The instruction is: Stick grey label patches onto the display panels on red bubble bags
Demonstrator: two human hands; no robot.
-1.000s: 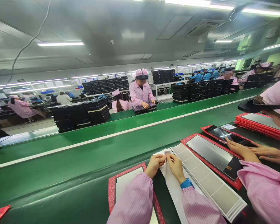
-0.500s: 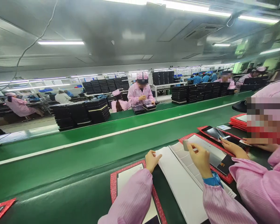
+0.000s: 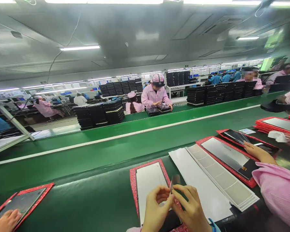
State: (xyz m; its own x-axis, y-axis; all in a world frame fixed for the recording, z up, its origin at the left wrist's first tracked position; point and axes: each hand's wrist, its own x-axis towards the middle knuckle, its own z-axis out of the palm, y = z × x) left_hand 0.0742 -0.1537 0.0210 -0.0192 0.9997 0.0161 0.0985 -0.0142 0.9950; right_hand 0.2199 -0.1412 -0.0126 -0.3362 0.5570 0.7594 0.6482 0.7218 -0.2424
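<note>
Both hands together, low in view: left hand [image 3: 157, 209] and right hand [image 3: 189, 206] meet at the fingertips, pinching a small grey tab [image 3: 174, 181]. Tab is thin, matte, rectangular; long axis rises away from me, leaning right. Beneath it, a white sheet [image 3: 149, 190] sits in a red tray [image 3: 133, 183] on the green belt [image 3: 62, 170]. To the right, a smooth white liner [image 3: 203, 183] lies against a strip of grey squares [image 3: 222, 180], both angled across the belt. Further right, a co-worker's hand [image 3: 258, 153] lies beside a red-framed panel [image 3: 226, 158]. At lower left, another hand [image 3: 4, 222] rests on a dark red-edged tray [image 3: 21, 203]. Across the line, a person in pink [image 3: 156, 95] works near stacks of black trays [image 3: 111, 114].
</note>
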